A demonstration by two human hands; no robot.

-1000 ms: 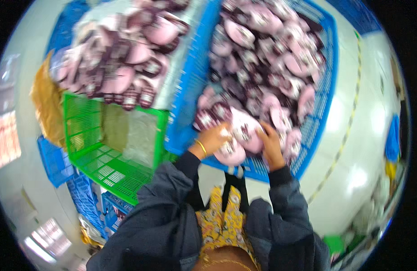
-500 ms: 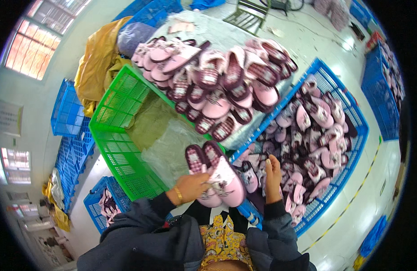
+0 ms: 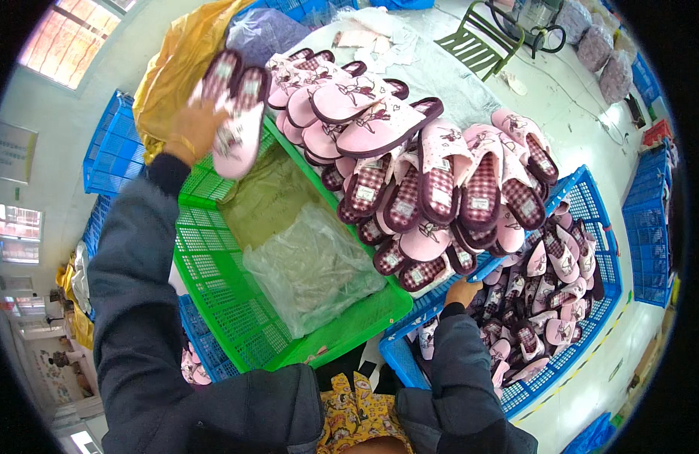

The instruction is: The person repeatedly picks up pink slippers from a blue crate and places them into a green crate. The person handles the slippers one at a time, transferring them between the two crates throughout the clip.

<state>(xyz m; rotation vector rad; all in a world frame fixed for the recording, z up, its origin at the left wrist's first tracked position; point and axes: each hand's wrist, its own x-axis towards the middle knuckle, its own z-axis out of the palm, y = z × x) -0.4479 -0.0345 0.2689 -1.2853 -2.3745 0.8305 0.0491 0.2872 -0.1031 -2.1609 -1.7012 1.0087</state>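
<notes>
Our left hand (image 3: 197,130) grasps a pair of pink slippers (image 3: 243,135) over the green crate's (image 3: 221,284) far-left corner; our right hand (image 3: 461,292) touches the blue crate's (image 3: 565,362) rim, its grip unclear. Beyond, we see slippers heaped on a white-covered surface (image 3: 421,72), a green chair (image 3: 478,41) and pale floor (image 3: 565,125).

Bright windows (image 3: 71,41) pierce the pale wall (image 3: 60,170); a green slatted chair (image 3: 472,50) stands on glossy floor (image 3: 567,129).

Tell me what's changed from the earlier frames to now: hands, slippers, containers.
Left hand carried the slipper pair leftward and away from the body, from over the blue basket to the far end of the green crate. Right hand let go of the pair; now at the basket's rim. Unchanged: left hand's hold, slipper pile, plastic sheet in the crate.
</notes>
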